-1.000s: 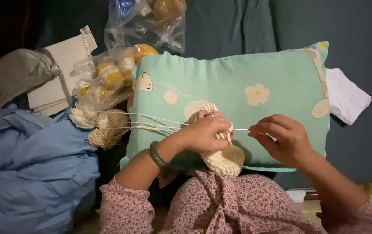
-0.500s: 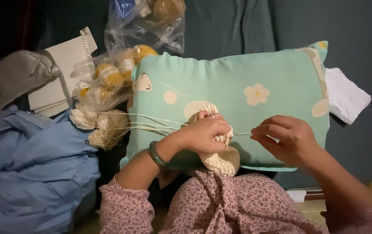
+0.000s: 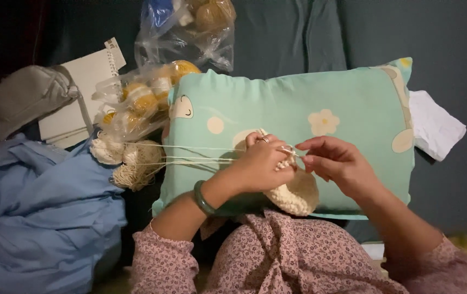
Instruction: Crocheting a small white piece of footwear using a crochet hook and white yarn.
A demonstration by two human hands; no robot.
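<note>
Crocheting is under way: the left hand (image 3: 260, 163) is closed on the cream crochet piece (image 3: 294, 195), which hangs just below it. The right hand (image 3: 338, 163), fingers pinched together, is just beside it. Next, I think, comes one careful stitch with tight yarn (image 3: 190, 148).

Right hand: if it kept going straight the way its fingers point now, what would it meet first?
Most likely the left hand, fingers nearly meeting the right hand over the cream crochet piece; depth is uncertain.

Home living space, dark teal sofa (image 3: 299, 38) as backdrop, mint flower-print pillow (image 3: 299, 103) on the lap, blue cloth heap (image 3: 32, 212), plastic bags of yarn (image 3: 152, 98), notebook (image 3: 89, 81), dim household light
</note>
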